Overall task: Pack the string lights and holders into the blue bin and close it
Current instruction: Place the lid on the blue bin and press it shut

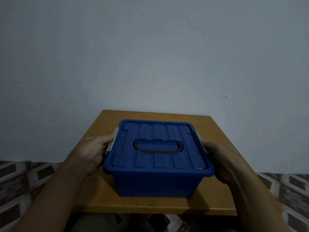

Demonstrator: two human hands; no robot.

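Observation:
The blue bin [150, 185] stands in the middle of a small wooden table [150, 205]. Its blue lid [157, 131] is on, with a dark carry handle [158, 152] lying flat in the centre. My left hand [93, 151] holds the bin's left side, thumb on the grey left latch [111, 143] and fingers tucked under the rim. On the opposite side, my right hand [220, 158] curls its fingers around the grey right latch [199, 138]. No string lights or holders are in view; the lid hides the bin's inside.
A plain pale wall [150, 56] rises right behind the table. Patterned tiled floor [20, 185] shows on both sides of the table. My knees are dimly visible under the table's front edge.

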